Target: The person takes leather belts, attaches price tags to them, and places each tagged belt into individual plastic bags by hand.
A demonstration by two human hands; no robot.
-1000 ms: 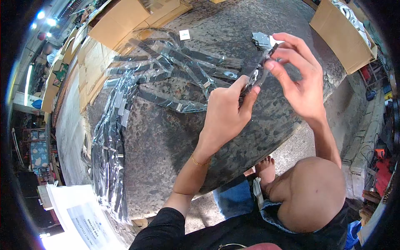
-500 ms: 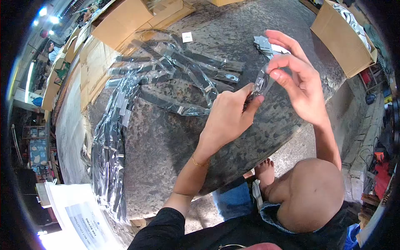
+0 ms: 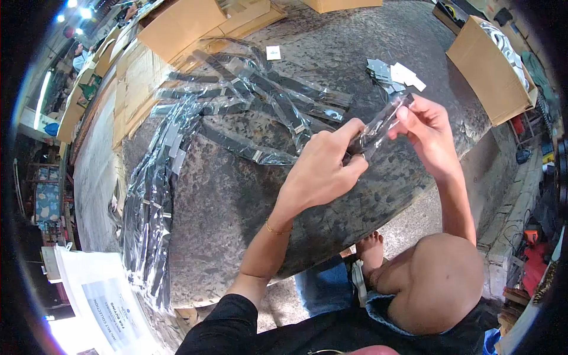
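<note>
Clear plastic wraps a black belt (image 3: pixel 378 127) stretched between my two hands above the table. Its near part is gripped between the thumb and fingers of my left hand (image 3: pixel 322 163). At the far end of the sleeve, my right hand (image 3: pixel 429 136) pinches the plastic with thumb and fingertips. More sleeved black belts (image 3: pixel 275 97) lie crossed over one another beyond my left hand. A long bundle of sleeved belts (image 3: pixel 148 219) runs down the left side. Beyond my right hand is a loose heap of small white and grey cards (image 3: pixel 393 74).
One white card (image 3: pixel 273 52) lies alone on the dark mottled tabletop (image 3: pixel 219 236). An open cardboard box (image 3: pixel 488 74) stands at the right, and cardboard (image 3: pixel 177 32) at the upper left. A white printed package (image 3: pixel 112 307) sits at lower left. A person (image 3: pixel 79 58) is in the far background.
My right hand has moved down and its fingers have closed on the sleeve's end. More of the sleeved belt now shows between my hands, and the card heap is uncovered.
</note>
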